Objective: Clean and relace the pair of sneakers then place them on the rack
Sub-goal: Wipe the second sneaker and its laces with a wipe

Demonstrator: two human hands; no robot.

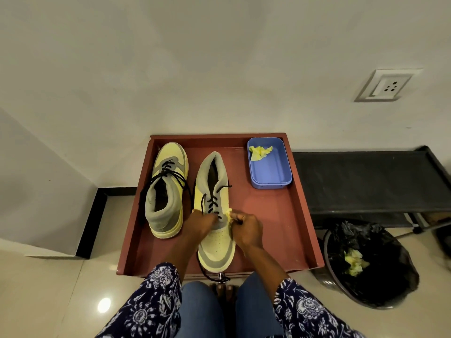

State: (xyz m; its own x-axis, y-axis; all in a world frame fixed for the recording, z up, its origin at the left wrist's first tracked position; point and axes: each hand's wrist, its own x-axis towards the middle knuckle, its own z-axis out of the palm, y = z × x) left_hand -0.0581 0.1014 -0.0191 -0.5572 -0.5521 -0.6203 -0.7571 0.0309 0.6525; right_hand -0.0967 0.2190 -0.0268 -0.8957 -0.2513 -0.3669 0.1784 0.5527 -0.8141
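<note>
Sneaker nearest on the red tray: left hand steadies its laces, right hand pinches a yellow wipe, so cleaning seems underway; next, relacing. Beyond, the laced second sneaker

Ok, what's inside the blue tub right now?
One crumpled yellow cloth lies at the far end of the blue tub; the rest of its floor looks bare. Whatever is under the cloth is hidden.

Two sneakers, one tub, one bin, perhaps three cloths.
</note>
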